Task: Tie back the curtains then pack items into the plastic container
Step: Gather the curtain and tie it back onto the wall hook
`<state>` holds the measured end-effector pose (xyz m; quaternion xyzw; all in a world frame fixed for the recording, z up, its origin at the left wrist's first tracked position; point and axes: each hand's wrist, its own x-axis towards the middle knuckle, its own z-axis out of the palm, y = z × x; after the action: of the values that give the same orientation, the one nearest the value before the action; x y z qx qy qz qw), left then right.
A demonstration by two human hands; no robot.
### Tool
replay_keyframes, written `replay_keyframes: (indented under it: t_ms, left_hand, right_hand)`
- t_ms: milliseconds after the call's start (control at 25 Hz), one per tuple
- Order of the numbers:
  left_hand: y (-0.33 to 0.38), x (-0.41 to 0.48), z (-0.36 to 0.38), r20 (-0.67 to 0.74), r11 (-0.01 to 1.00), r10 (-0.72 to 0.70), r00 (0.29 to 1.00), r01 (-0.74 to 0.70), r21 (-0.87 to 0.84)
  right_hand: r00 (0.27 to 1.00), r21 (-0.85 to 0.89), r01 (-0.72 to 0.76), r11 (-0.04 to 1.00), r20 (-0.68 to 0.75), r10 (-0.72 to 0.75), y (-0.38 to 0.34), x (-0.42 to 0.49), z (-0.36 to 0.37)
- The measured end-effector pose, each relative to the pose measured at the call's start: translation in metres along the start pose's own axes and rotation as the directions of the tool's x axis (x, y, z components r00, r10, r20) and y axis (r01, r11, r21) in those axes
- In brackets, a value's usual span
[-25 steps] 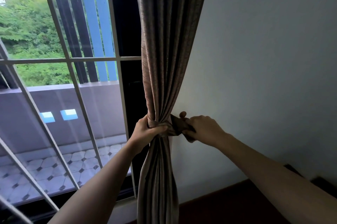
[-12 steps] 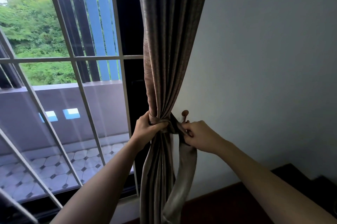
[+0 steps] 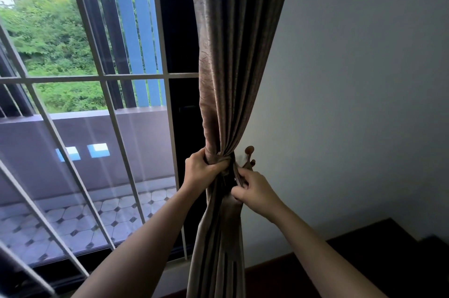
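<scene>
A brown-grey curtain point(image 3: 233, 59) hangs gathered between the window and the wall. My left hand point(image 3: 202, 169) is clenched around its bunched waist. Just to the right, my right hand point(image 3: 255, 192) pinches the fabric tie-back band point(image 3: 239, 177), which runs from the bunch toward a small brown wall hook point(image 3: 249, 152). The band's lower end is hidden among the curtain folds. No plastic container is in view.
A window with a white metal grille point(image 3: 102, 76) fills the left side, with a tiled balcony point(image 3: 73, 220) beyond it. A plain grey wall point(image 3: 352, 79) is on the right. Dark wooden furniture or a step point(image 3: 376, 261) sits at the lower right.
My right hand has moved down and slightly left, off the hook, which now shows fully. The hanging loop of the band is drawn in against the curtain. My left hand keeps its grip.
</scene>
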<state>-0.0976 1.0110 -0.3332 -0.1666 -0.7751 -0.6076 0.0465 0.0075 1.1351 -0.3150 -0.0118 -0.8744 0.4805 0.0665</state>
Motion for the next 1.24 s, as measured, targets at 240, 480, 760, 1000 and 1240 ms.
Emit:
replay_keyframes:
  t_ms: [240,480,760,1000,1240]
  left_hand:
    - [-0.014,0.007,-0.012,0.123,0.988,-0.06,0.991,0.077,-0.135]
    - [-0.02,0.003,-0.018,0.352,0.924,-0.002,0.936,0.136,-0.356]
    - [-0.02,-0.004,-0.035,0.425,0.866,0.02,0.905,0.197,-0.461]
    - [-0.02,-0.003,-0.05,0.435,0.901,-0.02,0.9,0.205,-0.383]
    - [-0.019,-0.005,-0.051,0.438,0.896,-0.054,0.897,0.237,-0.374]
  right_hand:
    - [0.999,0.076,-0.001,0.997,-0.04,0.004,-0.005,0.005,0.019]
    - [0.995,0.156,0.007,0.988,-0.096,0.008,-0.005,0.0,0.038]
    - [0.997,0.262,-0.023,0.965,-0.071,0.043,-0.011,0.003,0.047]
    - [0.966,0.273,-0.098,0.957,-0.205,0.157,0.004,0.016,0.059]
    - [0.96,0.289,0.097,0.953,-0.281,-0.013,0.006,0.025,0.042]
